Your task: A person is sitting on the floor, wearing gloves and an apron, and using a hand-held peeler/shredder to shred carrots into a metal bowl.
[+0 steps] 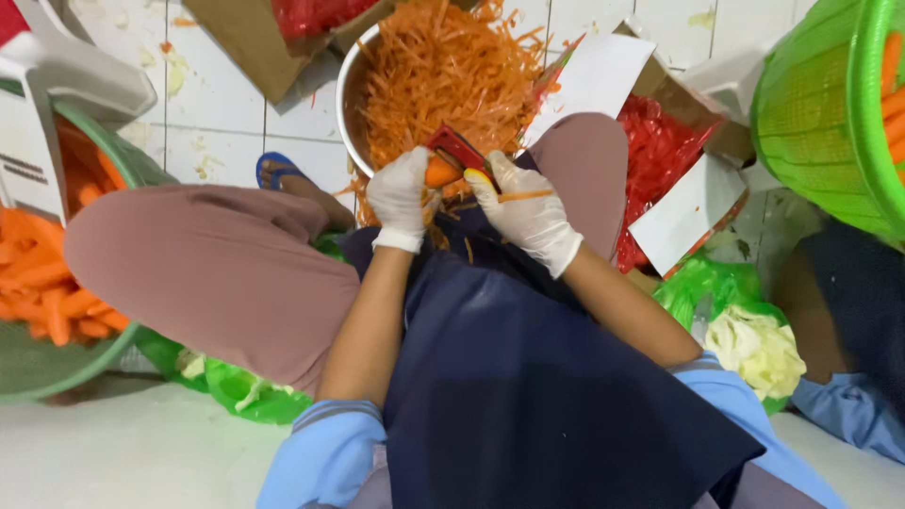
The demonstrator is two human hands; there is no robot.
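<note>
Seated on white tiled floor (212,141), knees in mauve trousers (217,269) spread wide, dark navy apron (528,396) draped over lap, light blue sleeves (325,457) at bottom edge.

Far left: pale green plastic basket (42,363) w/ peeled orange carrot pieces (47,283) heaped inside; white plastic appliance (52,104) just above it.

Top right: bright green mesh plastic basket (820,123), tilted, more carrots showing at its rim.

Top centre, between knees: round steel bowl (347,104) piled w/ long shredded carrot strips (443,71); some strips spilled over rim toward lap.

Right of bowl: open cardboard box w/ white flaps (688,207) holding red shredded stuff in clear plastic (660,151). Second cardboard box (250,38) top left of bowl, red contents too.

Lower right: pale cabbage head (759,349) in green plastic bag (702,283); more green bag w/ cabbage bits under left knee (245,391).

Blue sandal on foot (278,170) left of bowl.

Both hands in white gloves, just below bowl rim. Left hand (401,198) closed round short orange carrot stub (439,172), gripping it firm. Right hand (528,212) closed on red-handled flat shredder/peeler (460,149), blade end pressed against carrot stub. One thin carrot strip (526,196) lying across right glove. Carrot stub sits between the two hands, directly over near edge of bowl.
</note>
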